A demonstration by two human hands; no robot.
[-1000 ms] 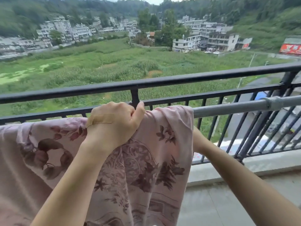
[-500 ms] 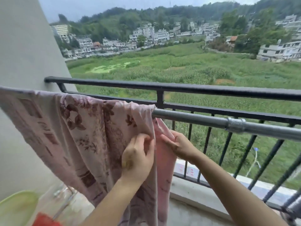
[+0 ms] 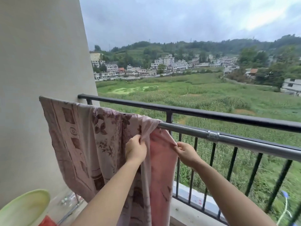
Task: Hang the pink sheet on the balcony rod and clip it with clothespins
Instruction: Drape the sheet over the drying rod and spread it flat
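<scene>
Pink sheet (image 3: 91, 141) hangs draped over the metal rod (image 3: 241, 141), bunched at its right end. My left hand (image 3: 136, 150) grips the front fold; my right hand (image 3: 186, 151) pinches the back edge.

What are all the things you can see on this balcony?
railing: one, black, along the balcony edge
rod: one, grey metal, just inside the railing
pink sheet: one, pink with dark flowers, draped over the rod's left end
wall: one, beige, left
basin: one, pale green, bottom left corner
houses: many, mostly white, beyond the green field
left hand: one, grips a fold of the sheet below the rod
right hand: one, its fingers pinch the sheet's right edge
</scene>
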